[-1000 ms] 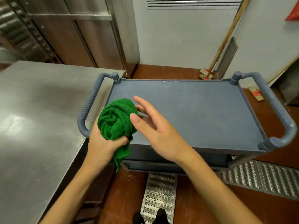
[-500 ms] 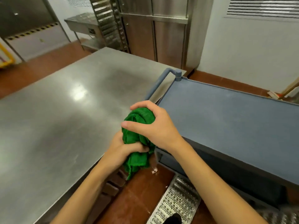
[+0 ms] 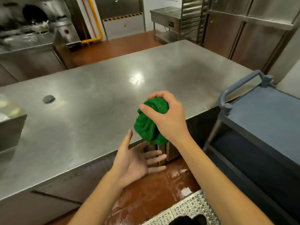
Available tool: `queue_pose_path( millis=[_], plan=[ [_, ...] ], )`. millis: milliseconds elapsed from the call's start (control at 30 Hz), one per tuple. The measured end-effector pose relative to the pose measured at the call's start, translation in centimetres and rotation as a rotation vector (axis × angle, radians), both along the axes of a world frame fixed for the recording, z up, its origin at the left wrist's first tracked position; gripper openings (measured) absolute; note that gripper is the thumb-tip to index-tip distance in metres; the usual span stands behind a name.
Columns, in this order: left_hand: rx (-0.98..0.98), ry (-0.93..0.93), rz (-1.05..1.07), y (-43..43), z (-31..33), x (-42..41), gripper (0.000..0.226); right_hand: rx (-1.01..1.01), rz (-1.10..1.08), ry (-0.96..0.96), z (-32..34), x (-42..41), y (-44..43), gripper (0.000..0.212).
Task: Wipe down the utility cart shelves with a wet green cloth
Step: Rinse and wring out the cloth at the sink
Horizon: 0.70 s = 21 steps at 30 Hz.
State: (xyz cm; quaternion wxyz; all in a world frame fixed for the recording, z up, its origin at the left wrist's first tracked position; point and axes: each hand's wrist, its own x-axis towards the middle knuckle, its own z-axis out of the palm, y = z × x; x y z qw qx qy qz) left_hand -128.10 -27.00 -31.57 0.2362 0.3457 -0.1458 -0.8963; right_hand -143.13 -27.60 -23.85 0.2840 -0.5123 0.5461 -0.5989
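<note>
Reporting as operator: my right hand [image 3: 168, 120] is curled over the top of the green cloth [image 3: 149, 125], fingers and thumb clamped round it. The cloth is held in the air at the near edge of the table [image 3: 97, 95], left of the utility cart [image 3: 226, 106] and apart from it. My left hand [image 3: 134, 161] is below the cloth, palm up, fingers spread, holding nothing.

Checker: Condition of the cloth?

Operator: Bunched into a tight wad, deep green, looped towelling texture, with a short tail hanging from the underside. No drip is visible. The floor [image 3: 154, 190] beneath shows glistening wet patches; source not established.

Checker: Step in hand, in your judgement?

Operator: Readying the cloth before wiping; it is nowhere near a shelf in this position. To do it well, I would squeeze firmly over the floor grate [image 3: 186, 210] rather than the tile, so the cloth is damp and not streaming, then open the wad into a flat pad. A flat pad covers a shelf evenly; a ball touches at one spot only. The top shelf [image 3: 267, 114] is grey-blue and bare where visible. The lower shelf is in shadow; its state cannot be told.
</note>
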Motion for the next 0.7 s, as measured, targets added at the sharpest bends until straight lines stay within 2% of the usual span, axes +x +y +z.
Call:
queue_pose_path(
  millis=[100,167,300,367,467,600,700],
  plan=[
    [0.122,0.237,0.068,1.6,0.4,4.9,0.103,0.024,0.076,-0.033,-0.7,6.6,0.2,0.023],
    [0.109,0.278,0.191,2.7,1.3,7.7,0.100,0.035,0.170,-0.017,-1.1,11.0,0.8,0.022],
    [0.020,0.134,0.641,3.8,3.0,13.9,0.078,-0.009,0.389,0.111,-1.8,18.7,2.2,0.021],
    [-0.017,0.052,0.782,4.1,3.3,17.1,0.068,-0.011,0.490,0.183,-2.4,22.0,2.8,0.022],
    [-0.043,0.051,0.882,3.6,2.5,21.1,0.059,-0.033,0.555,0.229,-3.2,26.3,3.1,0.024],
    [-0.061,0.074,0.991,2.2,1.5,26.3,0.061,-0.070,0.532,0.262,-3.9,31.2,2.3,0.021],
    [-0.084,0.022,1.065,0.8,1.9,30.3,0.054,-0.112,0.560,0.328,-4.5,34.6,1.2,0.019]
  ],
)
